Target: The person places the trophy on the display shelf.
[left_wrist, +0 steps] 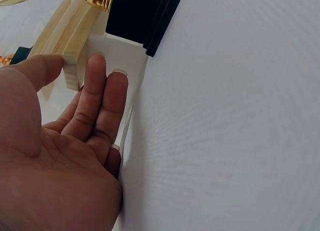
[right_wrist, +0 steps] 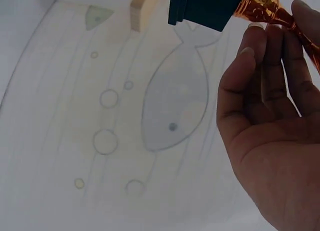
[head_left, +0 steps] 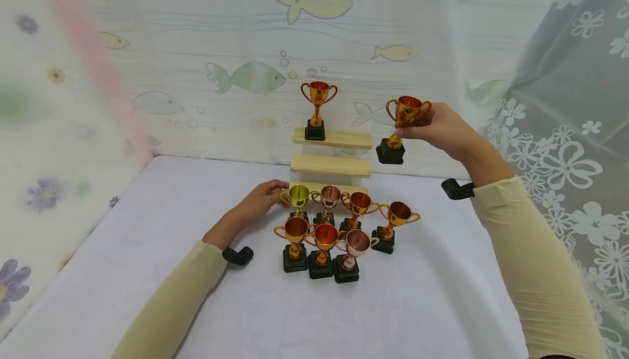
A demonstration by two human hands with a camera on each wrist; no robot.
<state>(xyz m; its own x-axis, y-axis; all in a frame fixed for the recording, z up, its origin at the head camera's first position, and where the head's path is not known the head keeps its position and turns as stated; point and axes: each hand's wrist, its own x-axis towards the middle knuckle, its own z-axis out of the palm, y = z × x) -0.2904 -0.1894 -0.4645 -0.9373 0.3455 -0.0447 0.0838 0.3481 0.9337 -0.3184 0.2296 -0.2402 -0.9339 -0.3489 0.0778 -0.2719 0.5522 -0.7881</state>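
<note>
The right hand (head_left: 442,129) pinches a shiny orange-gold, two-handled trophy cup with a square black base (head_left: 407,112), held aloft at two o'clock from the pale wooden three-step rack (head_left: 331,165). At eight o'clock, the left hand (head_left: 257,200) touches the rack, fingers nearly straight, thumb apart.

You're in a small curtained-off corner, though whether a home or a studio you can't tell: a fish-printed curtain (head_left: 304,47) spans the top of the frame, a flower-printed curtain (head_left: 49,140) the left, a sheer floral curtain (head_left: 560,102) the right, enclosing your white-covered desk (head_left: 408,304).
</note>
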